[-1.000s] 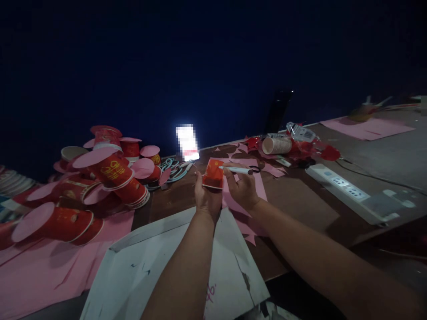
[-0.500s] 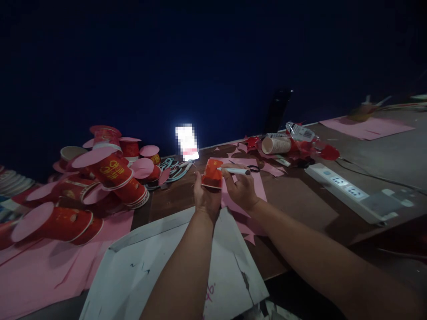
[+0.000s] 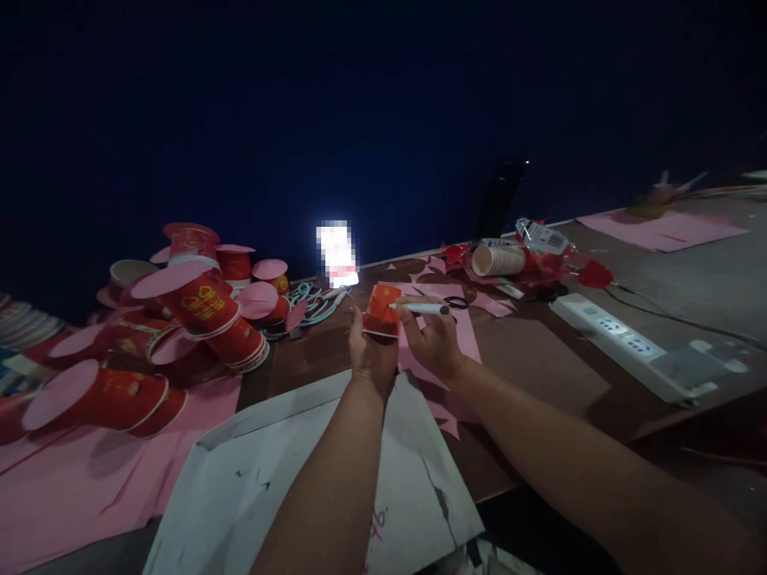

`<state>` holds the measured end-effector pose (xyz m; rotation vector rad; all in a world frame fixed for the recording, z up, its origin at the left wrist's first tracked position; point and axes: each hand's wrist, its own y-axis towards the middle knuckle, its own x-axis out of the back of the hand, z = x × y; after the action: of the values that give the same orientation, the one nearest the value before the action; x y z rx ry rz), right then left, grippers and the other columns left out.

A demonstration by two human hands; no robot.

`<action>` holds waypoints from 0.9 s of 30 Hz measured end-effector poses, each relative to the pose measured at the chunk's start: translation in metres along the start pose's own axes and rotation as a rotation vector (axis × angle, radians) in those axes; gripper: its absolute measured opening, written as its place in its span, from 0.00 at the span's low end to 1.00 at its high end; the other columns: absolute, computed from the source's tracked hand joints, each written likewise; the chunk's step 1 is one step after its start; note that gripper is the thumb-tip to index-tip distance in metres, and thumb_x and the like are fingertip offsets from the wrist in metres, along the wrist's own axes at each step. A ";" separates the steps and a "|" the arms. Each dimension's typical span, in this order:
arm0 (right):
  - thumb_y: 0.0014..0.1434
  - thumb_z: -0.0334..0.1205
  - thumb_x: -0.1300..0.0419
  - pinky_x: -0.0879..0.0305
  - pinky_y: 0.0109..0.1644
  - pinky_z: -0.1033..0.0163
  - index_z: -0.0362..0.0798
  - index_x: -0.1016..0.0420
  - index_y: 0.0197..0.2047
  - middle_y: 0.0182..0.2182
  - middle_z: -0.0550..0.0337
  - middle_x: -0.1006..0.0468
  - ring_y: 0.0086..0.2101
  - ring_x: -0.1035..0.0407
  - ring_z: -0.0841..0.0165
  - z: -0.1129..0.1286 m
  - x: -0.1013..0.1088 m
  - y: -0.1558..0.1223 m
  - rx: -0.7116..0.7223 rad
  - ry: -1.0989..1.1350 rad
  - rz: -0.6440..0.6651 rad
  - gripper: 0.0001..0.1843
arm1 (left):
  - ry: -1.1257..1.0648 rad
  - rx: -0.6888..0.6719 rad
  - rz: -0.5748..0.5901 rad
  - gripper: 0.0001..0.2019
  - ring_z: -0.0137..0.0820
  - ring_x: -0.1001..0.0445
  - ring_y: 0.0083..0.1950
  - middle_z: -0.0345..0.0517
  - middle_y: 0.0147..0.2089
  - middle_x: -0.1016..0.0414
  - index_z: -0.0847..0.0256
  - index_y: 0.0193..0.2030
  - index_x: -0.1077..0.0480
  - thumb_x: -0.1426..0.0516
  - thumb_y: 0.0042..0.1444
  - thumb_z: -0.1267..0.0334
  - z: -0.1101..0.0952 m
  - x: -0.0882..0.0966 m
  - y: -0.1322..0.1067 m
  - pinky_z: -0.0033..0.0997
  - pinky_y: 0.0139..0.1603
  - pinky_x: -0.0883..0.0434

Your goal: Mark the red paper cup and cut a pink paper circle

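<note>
Facing a brown counter (image 3: 533,351) with its far edge meeting darkness. Having pink paper (image 3: 65,503) spread toward the left end of its near edge, and a white board (image 3: 257,471) lying at that edge, under the left forearm. Seeing a heap of cups (image 3: 207,307), many bearing flat pink discs (image 3: 171,280), crowding the left end. Noting a power strip (image 3: 599,326) slanting near the right end. Reaching in with the left hand (image 3: 367,351) and right hand (image 3: 435,339). Seeing a lit phone (image 3: 337,254) leaning at the far edge, a cup stack (image 3: 503,260) lying farther right along it. Holding a red cup (image 3: 382,307) in the left hand, just beyond the white board. Pinching a white marker (image 3: 423,308) in the right hand, pointing its tip at the red cup's side.
</note>
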<state>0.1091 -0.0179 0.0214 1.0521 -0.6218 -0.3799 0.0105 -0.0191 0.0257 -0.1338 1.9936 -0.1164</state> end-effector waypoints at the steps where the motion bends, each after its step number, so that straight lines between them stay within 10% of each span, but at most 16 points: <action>1: 0.61 0.35 0.42 0.34 0.48 0.55 0.51 0.28 0.39 0.37 0.58 0.19 0.38 0.25 0.66 0.000 0.000 0.000 0.002 0.001 -0.001 0.03 | 0.003 0.001 0.005 0.19 0.33 0.24 0.47 0.49 0.40 0.21 0.65 0.39 0.25 0.51 0.62 0.52 0.000 0.000 0.000 0.32 0.54 0.31; 27: 0.61 0.36 0.43 0.32 0.49 0.53 0.53 0.25 0.42 0.41 0.58 0.19 0.38 0.25 0.65 0.006 0.002 0.002 -0.015 0.050 -0.004 0.07 | 0.098 -0.007 0.058 0.18 0.34 0.27 0.54 0.50 0.45 0.22 0.63 0.42 0.26 0.48 0.60 0.50 0.004 0.000 -0.002 0.33 0.58 0.35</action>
<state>0.1070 -0.0220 0.0258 1.0453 -0.5716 -0.3600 0.0148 -0.0214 0.0245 -0.0764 2.0940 -0.0803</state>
